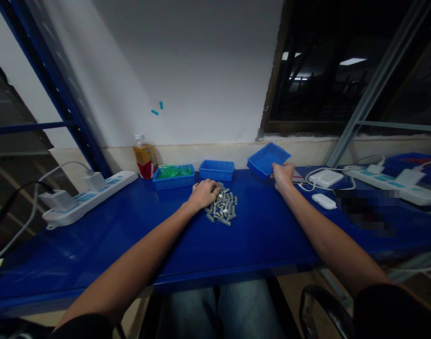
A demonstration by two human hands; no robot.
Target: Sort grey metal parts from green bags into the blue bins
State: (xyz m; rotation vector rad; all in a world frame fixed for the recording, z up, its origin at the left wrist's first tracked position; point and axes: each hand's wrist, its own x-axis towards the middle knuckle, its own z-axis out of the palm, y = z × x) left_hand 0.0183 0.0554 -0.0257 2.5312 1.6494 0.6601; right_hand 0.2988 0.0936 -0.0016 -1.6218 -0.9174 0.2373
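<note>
A heap of small silvery metal cylinders point(222, 207) lies on the blue table point(137, 230) in front of me. At the heap's upper left edge is my left hand point(203, 193), its fingers bent and apart, touching the pieces. Some cylinders beneath those fingertips are hidden. My right hand point(283, 175) grips the near right rim of a blue plastic bin point(268, 159), which is tilted towards me, raised off the table, and shows a bare inside.
Another blue bin point(217, 170) stands behind the heap. Left of it, a blue bin point(174, 183) holds green plastic bags point(171, 171), beside a drink bottle point(144, 157). Power strips point(95, 195) flank both sides; white chargers, cables and a white case point(324, 201) lie right.
</note>
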